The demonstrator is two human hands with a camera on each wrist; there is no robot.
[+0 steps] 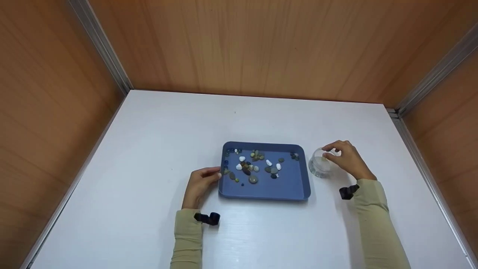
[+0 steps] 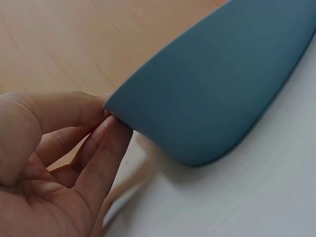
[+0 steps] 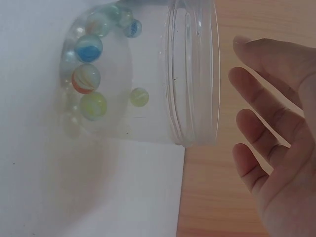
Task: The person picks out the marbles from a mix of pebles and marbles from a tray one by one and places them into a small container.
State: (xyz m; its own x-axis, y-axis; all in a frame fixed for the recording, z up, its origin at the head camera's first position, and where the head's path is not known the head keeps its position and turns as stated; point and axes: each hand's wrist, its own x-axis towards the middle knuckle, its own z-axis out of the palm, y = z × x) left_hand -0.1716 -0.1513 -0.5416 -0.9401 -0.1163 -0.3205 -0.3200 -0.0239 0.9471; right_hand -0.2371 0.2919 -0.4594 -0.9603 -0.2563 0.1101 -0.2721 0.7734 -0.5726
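Note:
A blue rectangular tray (image 1: 270, 188) holds several pebbles (image 1: 253, 179), brown, grey and white, plus small dark blue and yellow-green pieces. My left hand (image 1: 199, 185) is at its left side; in the left wrist view its thumb and fingers pinch the tray's rim (image 2: 207, 94). Right of the tray stands a clear jar (image 1: 320, 170), its mouth uncovered. Several glass marbles (image 3: 86, 79) lie at its bottom, and a small yellow-green marble (image 3: 139, 97) shows apart from them, nearer the mouth. Over the jar's mouth is my right hand (image 3: 276, 113), fingers slightly bent and apart, holding nothing.
The white table (image 1: 160, 130) is bounded by wood-patterned panels (image 1: 257, 48) at the back and both sides, with metal posts (image 1: 108, 52) at the corners. A black wrist camera (image 1: 208, 218) is strapped at each sleeve.

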